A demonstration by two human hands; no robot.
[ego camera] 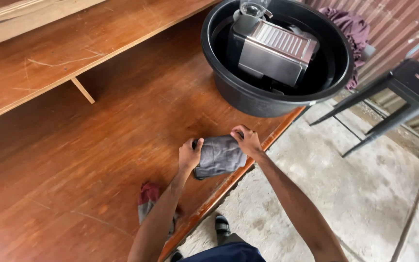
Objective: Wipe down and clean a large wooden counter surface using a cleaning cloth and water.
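Note:
A folded grey cloth (219, 155) lies on the brown wooden table (98, 160), close to its front edge. My left hand (189, 155) grips the cloth's left side. My right hand (247, 140) pinches its upper right corner. Both hands press the cloth flat against the wood.
A large black tub (233, 90) stands at the table's far end with a silver metal appliance (273, 51) inside. A red and grey rag (147, 199) lies under my left forearm. A purple cloth (352, 29) and a black metal stool (403, 92) are beyond the table, over concrete floor (364, 194).

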